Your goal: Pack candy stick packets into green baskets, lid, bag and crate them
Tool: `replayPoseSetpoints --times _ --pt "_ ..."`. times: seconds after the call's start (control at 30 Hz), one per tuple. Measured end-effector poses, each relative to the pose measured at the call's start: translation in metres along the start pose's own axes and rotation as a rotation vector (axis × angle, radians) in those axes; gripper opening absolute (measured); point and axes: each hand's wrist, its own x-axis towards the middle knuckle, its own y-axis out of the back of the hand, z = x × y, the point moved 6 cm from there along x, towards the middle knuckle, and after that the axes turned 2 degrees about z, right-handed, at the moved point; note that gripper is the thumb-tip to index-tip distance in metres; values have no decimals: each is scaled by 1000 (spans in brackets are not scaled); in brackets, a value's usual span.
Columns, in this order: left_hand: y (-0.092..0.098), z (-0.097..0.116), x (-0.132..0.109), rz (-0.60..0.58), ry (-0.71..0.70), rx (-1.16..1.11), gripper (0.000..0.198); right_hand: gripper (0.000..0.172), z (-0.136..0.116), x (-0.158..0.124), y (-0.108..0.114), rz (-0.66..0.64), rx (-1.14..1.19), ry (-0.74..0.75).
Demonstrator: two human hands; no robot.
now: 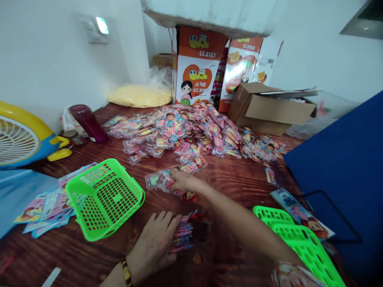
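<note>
My left hand (157, 239), with a beaded bracelet at the wrist, grips the side of a stack of small clear packets (183, 235) with pink and blue contents near the table's front. Further forward, my right hand (187, 181) has its fingers closed on a clear packet (163, 180) lying on the table; its fingertips are partly hidden. Just beyond lies another packet (194, 163) with a cartoon figure. Behind both hands spreads a large heap of similar packets (185, 131). A green plastic basket (118, 197) stands left of my hands.
Printed cards (50, 207) lie left of the basket, near a yellow-blue fan (44, 135) and a dark red bottle (88, 123). More green baskets (299, 235) are at the right. An opened cardboard box (272, 109) and printed cartons (197, 67) stand at the back.
</note>
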Motion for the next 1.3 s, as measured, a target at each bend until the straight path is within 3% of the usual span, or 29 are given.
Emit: replayPoseSetpoints --times 0.13,0.23,0.4,0.5,0.63,0.8,0.9,1.07,1.17,1.3 --pt "0 1 1 -22 2 -10 75 33 38 -11 52 3 -300 -78" --pt "-2 0 1 -20 4 -15 77 33 64 -11 75 -39 -443 -124" --pt "-1 -1 1 -33 2 -14 77 57 71 13 54 -126 -452 -67" --pt "3 1 1 -36 -8 -12 76 54 69 19 44 -75 -487 -52" --pt "6 3 1 -15 -10 0 75 44 68 4 42 28 -512 21" --pt "10 5 2 7 -48 33 72 52 75 -36 30 45 -353 -105" --pt "14 8 2 7 -86 64 69 48 56 -52 18 56 -318 -121" --pt "19 13 0 17 -142 117 74 40 -12 -54 1 178 -267 -2" --pt "20 14 -3 52 -153 106 77 32 -37 -58 -14 67 -233 62" --pt "19 14 -10 113 -144 92 74 23 -42 -73 -20 -107 -94 139"
